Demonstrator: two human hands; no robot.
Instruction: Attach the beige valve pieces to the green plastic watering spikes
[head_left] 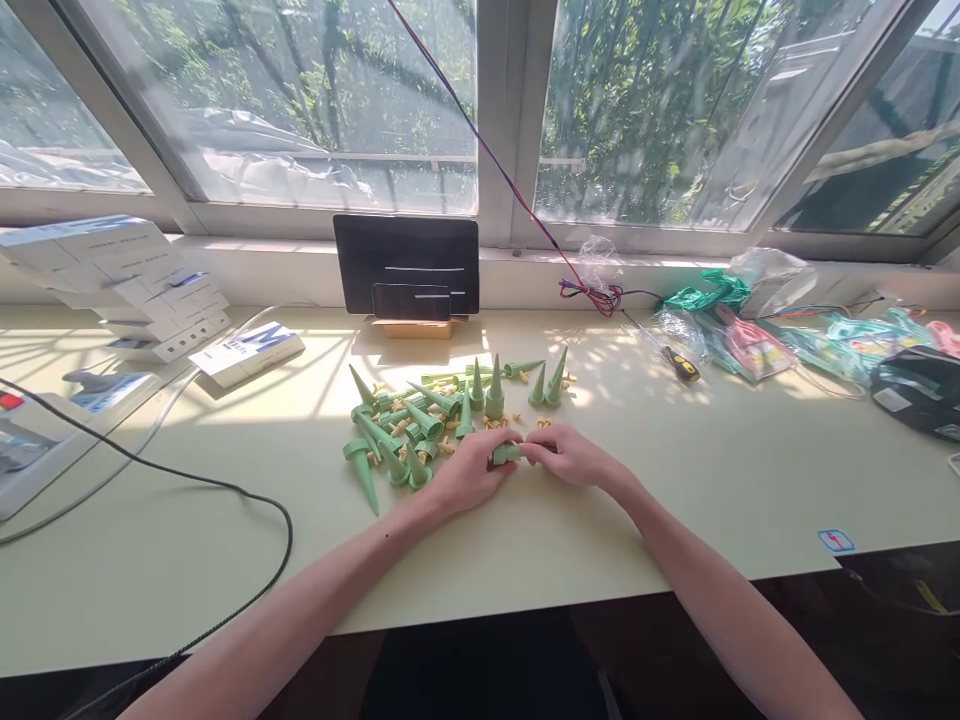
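Observation:
Near the middle of the table, my left hand is closed around a green plastic spike, seen only in part between the fingers. My right hand meets the right end of that piece with its fingertips pinched together. Whatever sits between those fingertips is too small and covered to make out. Left of my hands lies a loose heap of green cone-shaped spikes with small yellow plastic pieces among them. Several cones stand point up behind my hands, such as one spike. A few yellow pieces lie just beyond my right hand.
A tablet and a phone lean on a wooden stand at the back. White boxes are stacked at left, near a black cable. Toward the right lie a screwdriver and bagged coloured cables.

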